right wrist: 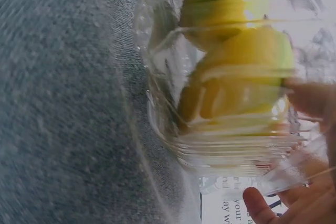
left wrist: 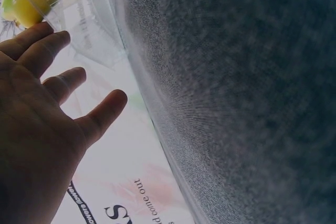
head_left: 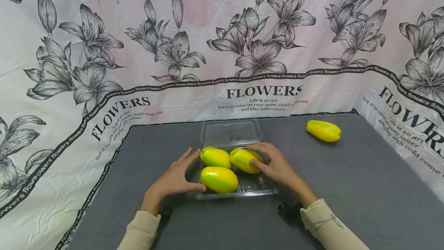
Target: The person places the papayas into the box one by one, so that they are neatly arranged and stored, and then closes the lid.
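Note:
A clear plastic container (head_left: pixel 249 193) with its lid folded back holds three yellow-green papayas. My right hand (head_left: pixel 281 165) grips the right papaya (head_left: pixel 243 160), thumb on its near side and fingers at its far side. In the right wrist view, the thumb touches that papaya (right wrist: pixel 236 87), seen through the container wall. My left hand (head_left: pixel 175 178) is at the container's left side, fingers spread and thumb close to the front-left papaya (head_left: pixel 219 179). Its fingertips are near the back-left papaya (head_left: pixel 216 157). In the left wrist view, the left hand (left wrist: pixel 42 98) appears with its fingers apart.
Another papaya (head_left: pixel 323 131) lies on the grey table (head_left: pixel 347 188) at the back right. The transparent lid (head_left: pixel 230 131) lies behind the container, near the back edge. A flower-printed cloth (head_left: pixel 194 99) hangs behind the table and along its sides.

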{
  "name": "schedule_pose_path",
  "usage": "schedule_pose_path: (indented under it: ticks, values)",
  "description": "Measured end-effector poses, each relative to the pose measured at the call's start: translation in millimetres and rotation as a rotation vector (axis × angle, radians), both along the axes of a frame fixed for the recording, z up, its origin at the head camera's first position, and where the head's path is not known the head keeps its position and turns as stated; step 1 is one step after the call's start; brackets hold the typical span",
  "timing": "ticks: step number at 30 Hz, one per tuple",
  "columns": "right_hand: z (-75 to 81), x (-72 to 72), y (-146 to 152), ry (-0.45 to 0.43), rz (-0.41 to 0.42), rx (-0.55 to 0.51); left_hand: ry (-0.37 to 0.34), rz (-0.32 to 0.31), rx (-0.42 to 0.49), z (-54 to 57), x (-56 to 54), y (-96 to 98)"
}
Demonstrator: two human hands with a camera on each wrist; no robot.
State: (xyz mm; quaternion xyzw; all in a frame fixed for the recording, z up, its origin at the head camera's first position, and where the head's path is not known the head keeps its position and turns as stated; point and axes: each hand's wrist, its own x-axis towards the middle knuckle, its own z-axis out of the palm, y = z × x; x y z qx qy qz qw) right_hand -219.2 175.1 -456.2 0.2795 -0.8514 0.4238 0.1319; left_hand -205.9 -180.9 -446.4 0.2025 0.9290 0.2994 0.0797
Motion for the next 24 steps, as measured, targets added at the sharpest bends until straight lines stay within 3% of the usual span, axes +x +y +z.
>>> schedule_pose_path:
  ticks: [7, 15, 24]
  values:
    - [-1.2, -0.7, -1.0, 0.053, -0.028, -0.028, -0.003, -0.002, 0.000, 0.8, -0.1, 0.4]
    - [-1.9, -0.8, -0.7, 0.015, -0.024, 0.011, 0.004, -0.006, -0.003, -1.0, -0.7, 0.0]
    - [-3.1, 0.2, -2.1, -0.029, -0.075, 0.035, 0.002, -0.005, 0.000, -0.6, -0.5, 0.3]
